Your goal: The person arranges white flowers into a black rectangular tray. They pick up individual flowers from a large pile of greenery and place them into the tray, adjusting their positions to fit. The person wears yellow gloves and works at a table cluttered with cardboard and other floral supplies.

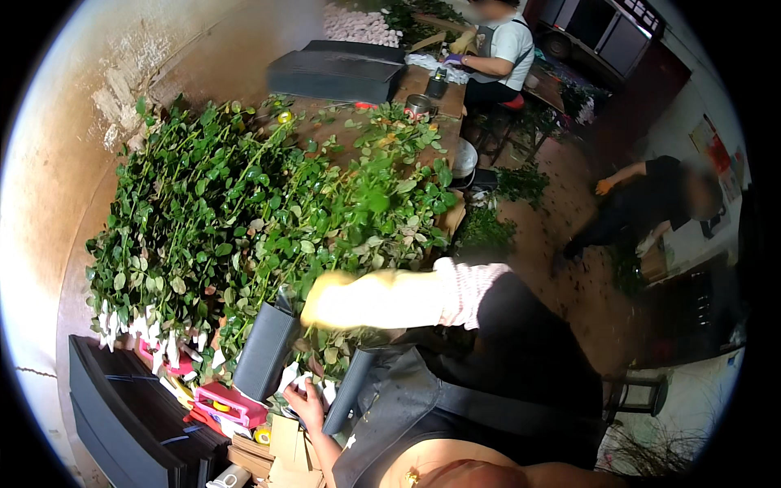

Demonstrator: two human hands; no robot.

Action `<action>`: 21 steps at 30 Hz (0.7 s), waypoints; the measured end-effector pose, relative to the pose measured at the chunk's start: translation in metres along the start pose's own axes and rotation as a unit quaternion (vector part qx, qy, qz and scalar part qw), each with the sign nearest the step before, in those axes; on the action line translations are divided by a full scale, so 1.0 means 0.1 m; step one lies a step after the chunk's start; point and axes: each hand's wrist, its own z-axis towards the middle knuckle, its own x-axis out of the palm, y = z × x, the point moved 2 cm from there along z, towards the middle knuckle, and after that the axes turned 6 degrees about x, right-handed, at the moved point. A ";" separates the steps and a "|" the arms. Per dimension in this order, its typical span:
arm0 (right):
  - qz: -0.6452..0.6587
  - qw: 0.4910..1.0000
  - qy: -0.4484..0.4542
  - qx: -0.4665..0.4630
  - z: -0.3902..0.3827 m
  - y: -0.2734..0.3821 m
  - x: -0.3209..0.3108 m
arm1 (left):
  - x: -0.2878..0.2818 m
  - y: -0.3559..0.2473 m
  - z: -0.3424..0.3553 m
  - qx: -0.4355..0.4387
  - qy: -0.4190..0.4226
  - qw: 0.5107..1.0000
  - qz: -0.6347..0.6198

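Note:
My left hand point(307, 407) is bare, its fingers bent around a white-wrapped flower bud point(289, 376) at the lower end of a leafy bunch. On either side of that bunch stands dark grey card: one folded piece point(267, 350) to the left, another point(348, 389) beside my left wrist. My right hand point(346, 299), in a pale yellow glove with a pinkish knitted cuff, reaches across the leafy stems point(325, 346). Glare and motion smear its fingers, so I cannot tell their grip. A large heap of green, rose-like stems point(203, 203) covers the table, with white-wrapped heads at its near end.
A stack of dark card point(122, 415) lies lower left, near a pink tape dispenser point(230, 404) and brown cardboard pieces point(289, 446). A grey box point(338, 71) stands at the table's far end. One person point(504, 57) works beyond; another point(651, 195) is at the right.

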 end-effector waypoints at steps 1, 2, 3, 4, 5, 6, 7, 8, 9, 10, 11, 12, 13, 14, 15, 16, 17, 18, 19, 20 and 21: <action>-0.016 0.955 -0.092 -0.283 -0.02 -0.01 0.31 | 0.02 -0.03 0.02 -0.018 0.005 1.000 0.000; 0.006 0.965 -0.057 -0.256 -0.05 0.12 0.41 | 0.02 -0.08 0.02 0.007 0.005 1.000 0.029; 0.013 0.968 -0.040 -0.246 -0.02 0.24 0.51 | 0.01 -0.15 0.03 0.034 0.003 0.998 0.061; 0.018 0.972 -0.023 -0.234 0.02 0.31 0.60 | 0.01 -0.20 0.03 0.060 0.002 0.994 0.091; 0.020 0.974 -0.014 -0.223 0.07 0.35 0.67 | 0.00 -0.21 0.05 0.079 0.009 0.988 0.134; 0.021 0.977 -0.007 -0.214 0.12 0.40 0.73 | -0.04 -0.18 0.05 0.067 0.020 0.987 0.147; 0.027 0.979 -0.001 -0.202 0.18 0.42 0.76 | -0.07 -0.15 0.06 0.053 0.030 0.985 0.159; 0.038 0.982 -0.004 -0.186 0.26 0.43 0.77 | -0.08 -0.12 0.07 0.037 0.039 0.984 0.171; 0.069 0.984 0.002 -0.163 0.33 0.47 0.81 | -0.05 -0.27 0.08 -0.014 -0.006 1.000 0.016; 0.108 0.985 0.013 -0.136 0.36 0.58 0.82 | -0.15 -0.23 0.09 -0.024 -0.024 0.995 0.093; 0.171 0.982 0.024 -0.082 0.40 0.58 0.80 | -0.16 -0.06 0.17 -0.032 -0.040 0.998 0.041; 0.234 0.972 0.033 -0.014 0.44 0.53 0.82 | -0.04 -0.05 0.23 -0.029 -0.099 0.993 0.049; 0.258 0.965 0.043 0.017 0.56 0.53 0.88 | -0.03 -0.43 0.25 -0.161 -0.070 0.984 -0.023; 0.087 0.993 0.046 -0.059 0.81 0.55 1.09 | -0.02 -0.51 0.21 -0.220 -0.092 0.963 -0.128; -0.081 0.987 0.022 -0.140 1.05 0.57 1.28 | -0.03 -0.50 0.16 -0.072 -0.152 0.984 0.059; -0.167 0.953 -0.040 -0.251 0.91 0.68 1.18 | -0.09 -0.19 0.13 -0.022 -0.156 0.982 0.101; -0.221 0.950 -0.018 -0.221 1.03 0.67 1.27 | -0.09 -0.22 0.11 -0.037 -0.147 0.986 0.063; -0.214 0.962 0.027 -0.170 0.94 0.73 1.19 | -0.06 -0.29 0.05 -0.049 -0.140 0.989 0.018; -0.204 0.969 0.033 -0.137 0.85 0.81 1.16 | -0.07 -0.27 -0.01 -0.053 -0.159 0.986 0.016; -0.238 0.959 0.010 -0.152 0.89 0.80 1.24 | -0.06 -0.24 -0.04 -0.049 -0.170 0.984 0.011; -0.263 0.953 -0.001 -0.152 0.89 0.81 1.29 | -0.04 -0.19 -0.08 -0.028 -0.193 0.979 0.054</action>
